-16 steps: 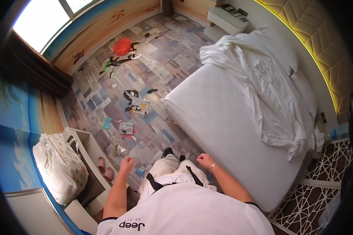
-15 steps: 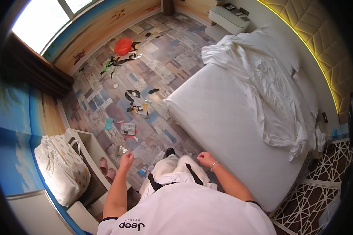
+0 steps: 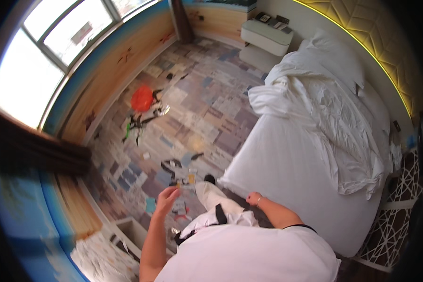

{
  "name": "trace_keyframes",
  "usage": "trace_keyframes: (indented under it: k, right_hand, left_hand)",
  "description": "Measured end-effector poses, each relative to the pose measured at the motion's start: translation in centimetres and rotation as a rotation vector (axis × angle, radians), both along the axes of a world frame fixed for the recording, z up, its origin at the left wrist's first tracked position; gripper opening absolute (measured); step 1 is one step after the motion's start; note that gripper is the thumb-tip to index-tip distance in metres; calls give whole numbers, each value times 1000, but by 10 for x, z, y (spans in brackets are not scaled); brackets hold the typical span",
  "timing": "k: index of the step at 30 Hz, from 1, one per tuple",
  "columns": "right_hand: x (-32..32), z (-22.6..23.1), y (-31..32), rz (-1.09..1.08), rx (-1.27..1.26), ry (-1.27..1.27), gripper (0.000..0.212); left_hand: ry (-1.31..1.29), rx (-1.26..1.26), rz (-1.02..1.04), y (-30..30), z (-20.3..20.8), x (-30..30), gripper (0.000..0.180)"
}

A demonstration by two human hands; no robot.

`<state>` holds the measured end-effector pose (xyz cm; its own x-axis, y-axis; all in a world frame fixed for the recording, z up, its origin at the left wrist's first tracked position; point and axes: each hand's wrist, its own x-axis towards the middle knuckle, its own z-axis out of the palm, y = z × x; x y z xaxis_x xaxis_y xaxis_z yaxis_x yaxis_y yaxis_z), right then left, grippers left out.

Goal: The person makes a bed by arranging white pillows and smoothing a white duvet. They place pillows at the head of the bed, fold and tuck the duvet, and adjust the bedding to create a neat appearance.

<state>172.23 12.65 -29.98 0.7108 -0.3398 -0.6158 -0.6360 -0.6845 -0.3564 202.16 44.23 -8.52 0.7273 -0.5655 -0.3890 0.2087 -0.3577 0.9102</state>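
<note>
My left hand [image 3: 167, 199] hangs in front of me over the littered floor, its fingers curled in with nothing seen in them. Beside the near-left edge of the bed is my right hand [image 3: 254, 198], loosely closed and empty, with a bracelet at the wrist. The mattress [image 3: 291, 174] has a smooth white cover, and a crumpled white duvet [image 3: 331, 127] is heaped along its far right side. Beyond my left hand lie a black strip [image 3: 170, 164], a yellowish packet [image 3: 192, 176] and a teal scrap [image 3: 150, 205]. An orange-red plastic bag [image 3: 142, 97] rests farther off.
Black and green scraps [image 3: 135, 127] lie near the orange-red bag. A floating nightstand [image 3: 267, 37] with a phone stands beyond the bed. At lower left, a white patterned bag [image 3: 101, 256] sits by an open shelf unit [image 3: 132, 230]. A dark curtain [image 3: 42, 150] hangs at the window.
I have stepped forward, so the bed and floor litter appear closer and the shelf unit has slid toward the lower edge. Both hands stay curled, and the left is raised a little nearer the litter.
</note>
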Motion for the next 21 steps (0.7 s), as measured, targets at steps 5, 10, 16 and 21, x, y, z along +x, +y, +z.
trace_keyframes:
  k: [5, 10, 16, 21]
  right_hand:
    - [74, -35, -58, 130, -64, 332, 23]
    - [197, 78, -104, -449, 230, -291, 22]
    - [251, 115, -129, -817, 336, -439, 22]
    - [278, 119, -183, -935, 379, -493, 21]
  left_hand:
    - [66, 461, 292, 101, -50, 128, 17]
    - [-694, 1288, -1014, 205, -139, 151, 28]
    - [-458, 946, -1144, 55, -139, 257, 19]
    - [-303, 806, -652, -159, -157, 422, 29]
